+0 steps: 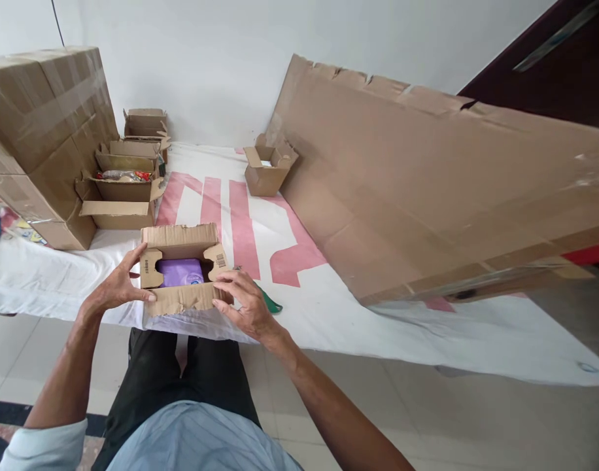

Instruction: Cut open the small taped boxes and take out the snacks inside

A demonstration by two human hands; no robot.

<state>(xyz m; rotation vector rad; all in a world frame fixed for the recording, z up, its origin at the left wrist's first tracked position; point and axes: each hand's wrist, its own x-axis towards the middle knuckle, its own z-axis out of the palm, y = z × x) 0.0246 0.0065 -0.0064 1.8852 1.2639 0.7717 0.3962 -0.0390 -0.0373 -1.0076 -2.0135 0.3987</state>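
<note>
Between the left hand (116,286) and the right hand (245,304), the near box (182,299) blocked a low crossing with its walls and folded-out flaps. Ahead of the left hand, open cartons (118,208) stood in a row, flaps jutting up; farther left, a tall carton stack (59,111) walled off the way. Forward of the right hand, a lane of cloth (216,196) ran beside a small box (267,178). Rightward, past a green item (271,302), passage narrowed between the leaning cardboard (417,196) and the table edge.
</note>
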